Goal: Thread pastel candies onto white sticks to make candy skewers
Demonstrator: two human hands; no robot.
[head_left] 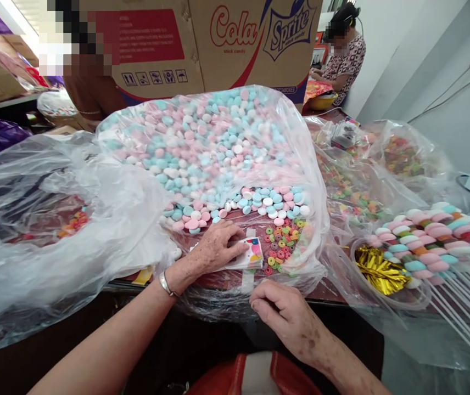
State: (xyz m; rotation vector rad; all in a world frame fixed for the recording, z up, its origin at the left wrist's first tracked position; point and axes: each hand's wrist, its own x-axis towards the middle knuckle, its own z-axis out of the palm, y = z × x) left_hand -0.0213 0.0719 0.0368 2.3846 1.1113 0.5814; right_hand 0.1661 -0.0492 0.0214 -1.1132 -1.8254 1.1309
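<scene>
My left hand (214,247), with a silver bracelet at the wrist, lies over a stack of small printed cards (255,252). Its thumb rests on the top card and the fingers curl over the far side. Close to the table's front edge, my right hand (286,312) is closed, thumb against curled forefinger; anything inside it is hidden. Beyond the cards spreads a heap of pink, blue and white round candies (218,142), largely under clear plastic. Small coloured ring candies (284,247) lie just right of the stack.
Candy sticks (436,236) with white rods lie at right, beside a gold tinsel bunch (379,271) in a clear tub. Plastic sheeting (95,230) covers the left side. A large carton (218,49) stands behind. Another person (348,60) sits at back right.
</scene>
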